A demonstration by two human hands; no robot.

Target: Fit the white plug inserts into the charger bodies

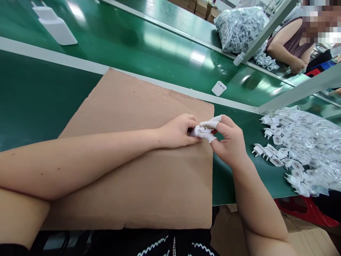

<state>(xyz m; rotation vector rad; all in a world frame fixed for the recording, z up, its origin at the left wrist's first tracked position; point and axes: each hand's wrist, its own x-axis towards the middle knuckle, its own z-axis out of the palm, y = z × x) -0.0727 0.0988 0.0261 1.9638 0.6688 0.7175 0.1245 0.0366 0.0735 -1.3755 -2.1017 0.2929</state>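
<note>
Both my hands meet over the right edge of a brown cardboard sheet lying on the green table. My left hand is closed, its fingers curled onto a small white plug part. My right hand pinches the same part from the other side, with white finger cots on the thumb and forefinger. The part is mostly hidden between the fingers.
A heap of white plug parts on clear plastic lies to the right. One white charger housing sits on the green conveyor belt; two more are far left. Across it, another person's arm rests beside a bag of parts.
</note>
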